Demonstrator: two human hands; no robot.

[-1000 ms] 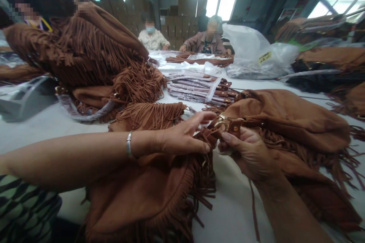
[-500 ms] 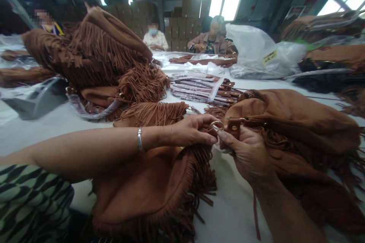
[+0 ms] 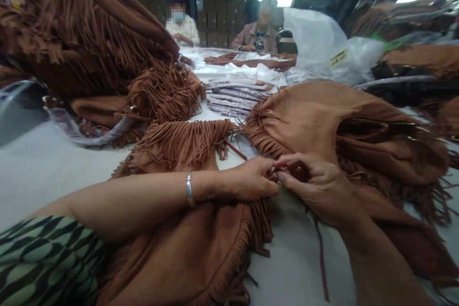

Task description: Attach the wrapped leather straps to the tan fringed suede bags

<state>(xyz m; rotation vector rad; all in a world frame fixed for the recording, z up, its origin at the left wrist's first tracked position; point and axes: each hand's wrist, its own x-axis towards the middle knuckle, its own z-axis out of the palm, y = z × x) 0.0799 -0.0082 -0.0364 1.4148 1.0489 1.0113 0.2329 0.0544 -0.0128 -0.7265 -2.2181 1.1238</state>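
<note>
My left hand point(image 3: 249, 179), with a silver bracelet at its wrist, is closed with thumb and fingers pinched on a small metal ring point(image 3: 273, 170), mostly covered by the fingers. Fingertip to fingertip with it, my right hand point(image 3: 321, 184) grips a brown leather strap end point(image 3: 299, 170) bearing a gold rivet. Whether ring and strap are joined cannot be made out. Below my left forearm lies a brown fringed suede bag point(image 3: 201, 253). A second fringed bag point(image 3: 304, 110) rests beyond my right hand, its dark zipped mouth gaping.
Fringed bags point(image 3: 107, 33) pile high at the left, one with a plastic-wrapped handle point(image 3: 89, 134). Wrapped straps point(image 3: 233, 98) lie mid-table. A clear plastic bag point(image 3: 322, 50) stands behind them. Co-workers sit across the white table point(image 3: 287, 258), before stacked cartons point(image 3: 215, 12).
My hands have drawn closer together, and the gold ring is now mostly hidden by fingers. The right-hand bag has shifted, covering some strap ends and showing its opening. The view has dipped.
</note>
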